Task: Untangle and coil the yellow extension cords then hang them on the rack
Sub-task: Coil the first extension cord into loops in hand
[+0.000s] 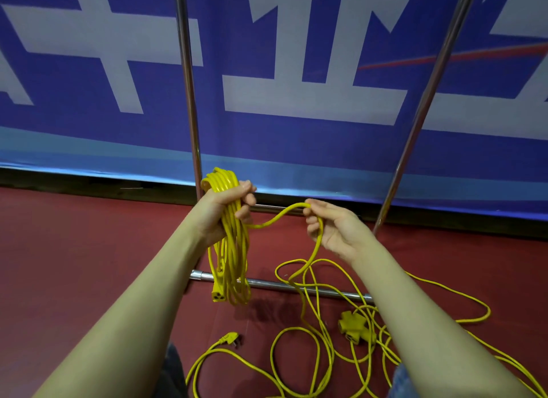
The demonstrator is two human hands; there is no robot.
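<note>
My left hand [229,206] grips a coil of yellow extension cord [229,258] that hangs in several long loops, a yellow socket end [218,294] dangling at the bottom. A strand runs from the coil to my right hand [332,227], which pinches the cord between thumb and fingers. From there the cord drops to a loose tangle of yellow cord [314,347] on the red floor. A yellow multi-outlet block [354,326] and a yellow plug [232,337] lie in that tangle. The metal rack [188,86] stands just behind my hands.
The rack's second upright [427,101] leans at the right, and its base bar [296,286] lies on the floor under the coil. A blue and white banner [296,101] covers the wall behind. Red floor [74,249] stretches left.
</note>
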